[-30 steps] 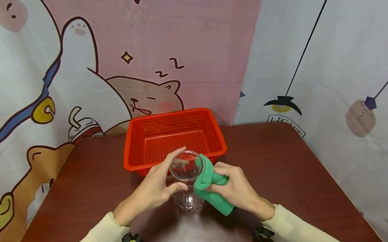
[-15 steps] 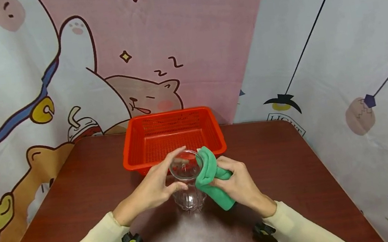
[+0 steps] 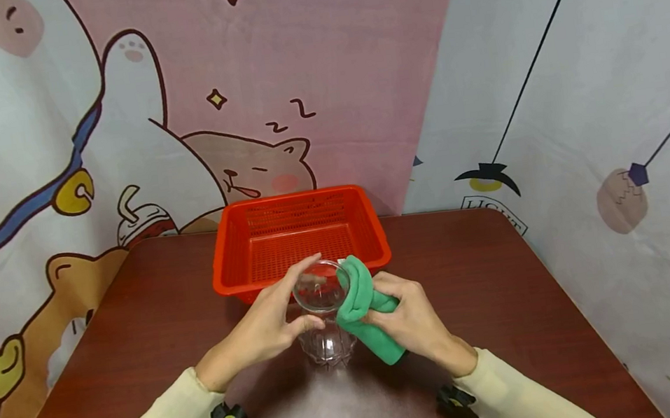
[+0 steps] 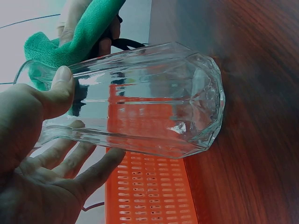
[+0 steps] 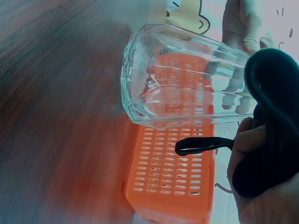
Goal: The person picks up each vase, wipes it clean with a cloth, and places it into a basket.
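A clear faceted drinking glass (image 3: 324,316) stands on the brown table (image 3: 512,298), just in front of the red basket (image 3: 234,264). My left hand (image 3: 268,327) grips the glass (image 4: 140,102) near its rim, thumb on the near side and fingers round the far side. My right hand (image 3: 409,319) holds a folded green cloth (image 3: 360,304) and presses it over the right side of the rim. In the left wrist view the green cloth (image 4: 74,37) lies behind the glass's mouth. In the right wrist view the glass (image 5: 182,79) sits beside the cloth (image 5: 273,121), which looks dark there.
The red slotted basket (image 5: 173,182) holds nothing and stands at the table's far middle. Printed cartoon curtains (image 3: 108,126) close in the back and both sides. Small black clips (image 3: 229,415) sit at both wrists near the table's front edge.
My right hand and the green cloth have shifted slightly up and along the glass's rim. The left hand and the glass have stayed put.
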Demonstrator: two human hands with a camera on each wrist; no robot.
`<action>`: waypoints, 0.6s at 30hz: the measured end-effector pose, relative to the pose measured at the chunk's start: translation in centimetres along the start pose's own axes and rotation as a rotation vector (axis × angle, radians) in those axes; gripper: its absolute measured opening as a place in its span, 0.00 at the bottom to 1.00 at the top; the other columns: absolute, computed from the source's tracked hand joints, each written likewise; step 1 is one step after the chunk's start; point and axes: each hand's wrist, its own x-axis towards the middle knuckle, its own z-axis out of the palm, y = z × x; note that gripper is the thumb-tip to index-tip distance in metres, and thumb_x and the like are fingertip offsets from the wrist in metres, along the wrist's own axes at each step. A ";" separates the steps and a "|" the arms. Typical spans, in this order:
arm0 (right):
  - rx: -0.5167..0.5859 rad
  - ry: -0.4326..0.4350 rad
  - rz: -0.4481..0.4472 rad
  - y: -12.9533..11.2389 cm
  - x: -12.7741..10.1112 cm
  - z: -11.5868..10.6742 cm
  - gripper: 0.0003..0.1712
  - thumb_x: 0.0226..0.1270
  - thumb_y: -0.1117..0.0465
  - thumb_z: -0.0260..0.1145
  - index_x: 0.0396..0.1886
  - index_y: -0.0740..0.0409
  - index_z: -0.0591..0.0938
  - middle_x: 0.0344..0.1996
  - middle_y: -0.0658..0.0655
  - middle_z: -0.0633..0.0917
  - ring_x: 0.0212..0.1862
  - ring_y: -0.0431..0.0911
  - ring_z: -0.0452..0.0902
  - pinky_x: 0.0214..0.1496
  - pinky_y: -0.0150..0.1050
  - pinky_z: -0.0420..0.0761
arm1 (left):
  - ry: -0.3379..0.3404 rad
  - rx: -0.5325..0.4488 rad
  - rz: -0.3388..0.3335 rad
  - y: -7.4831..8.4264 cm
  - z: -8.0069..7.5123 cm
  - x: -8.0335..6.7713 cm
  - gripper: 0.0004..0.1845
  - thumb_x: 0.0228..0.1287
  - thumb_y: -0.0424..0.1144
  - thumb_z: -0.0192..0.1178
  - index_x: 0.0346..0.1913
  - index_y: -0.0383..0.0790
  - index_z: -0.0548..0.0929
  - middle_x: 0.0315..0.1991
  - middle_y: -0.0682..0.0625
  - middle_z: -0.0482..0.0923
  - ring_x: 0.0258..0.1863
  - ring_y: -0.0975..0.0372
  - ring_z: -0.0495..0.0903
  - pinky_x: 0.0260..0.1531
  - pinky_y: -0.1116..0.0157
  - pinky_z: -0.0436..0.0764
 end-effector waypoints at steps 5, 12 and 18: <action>-0.013 -0.015 0.002 -1.2 0.1 -0.1 0.13 0.55 0.68 0.82 0.38 0.50 0.91 0.37 0.49 0.86 0.37 0.45 0.81 0.37 0.35 0.82 | -0.014 0.003 -0.007 0.0 -0.1 0.0 0.60 0.55 0.39 0.80 0.83 0.58 0.50 0.62 0.51 0.81 0.63 0.58 0.79 0.64 0.52 0.76; -0.093 -0.043 -0.009 1.6 -0.2 0.4 0.12 0.57 0.58 0.84 0.40 0.45 0.92 0.37 0.46 0.86 0.37 0.43 0.82 0.37 0.36 0.82 | -0.024 0.000 -0.026 0.1 -0.2 0.0 0.59 0.56 0.42 0.79 0.83 0.58 0.49 0.63 0.51 0.80 0.63 0.59 0.79 0.60 0.53 0.78; -0.140 -0.092 -0.021 2.5 -0.2 0.4 0.11 0.57 0.49 0.83 0.40 0.38 0.91 0.37 0.42 0.85 0.37 0.40 0.80 0.36 0.36 0.81 | -0.027 -0.008 -0.036 0.0 -0.2 -0.1 0.59 0.57 0.42 0.78 0.84 0.58 0.49 0.63 0.50 0.80 0.62 0.58 0.79 0.56 0.52 0.80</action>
